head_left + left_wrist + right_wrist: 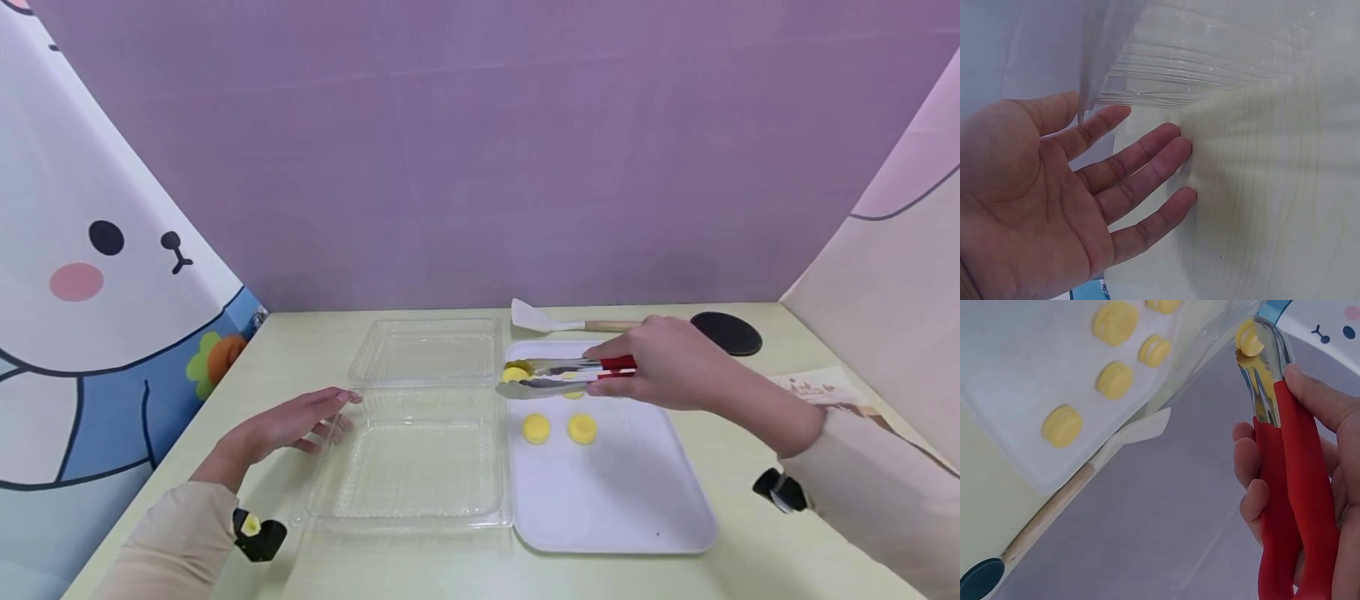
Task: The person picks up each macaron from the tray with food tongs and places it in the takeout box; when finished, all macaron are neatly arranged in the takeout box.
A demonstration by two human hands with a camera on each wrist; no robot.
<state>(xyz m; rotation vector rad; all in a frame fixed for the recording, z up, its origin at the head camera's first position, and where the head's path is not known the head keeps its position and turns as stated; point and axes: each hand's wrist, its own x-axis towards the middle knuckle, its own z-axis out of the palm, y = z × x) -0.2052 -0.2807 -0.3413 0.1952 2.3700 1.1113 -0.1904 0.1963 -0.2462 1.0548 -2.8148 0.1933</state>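
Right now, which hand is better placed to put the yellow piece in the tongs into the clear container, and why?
Likely the right hand: it holds the tongs, with the yellow piece between their tips. The left hand, at the clear container, holds no tool.

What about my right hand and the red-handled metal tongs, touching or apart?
Touching: the right wrist view shows the right hand curled round the tongs.

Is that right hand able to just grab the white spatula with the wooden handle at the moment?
Probably not straight away: the right hand grips the red-handled tongs, with a yellow piece at their tips. Nothing seems to lie on the spatula, which is close by, beyond the tray.
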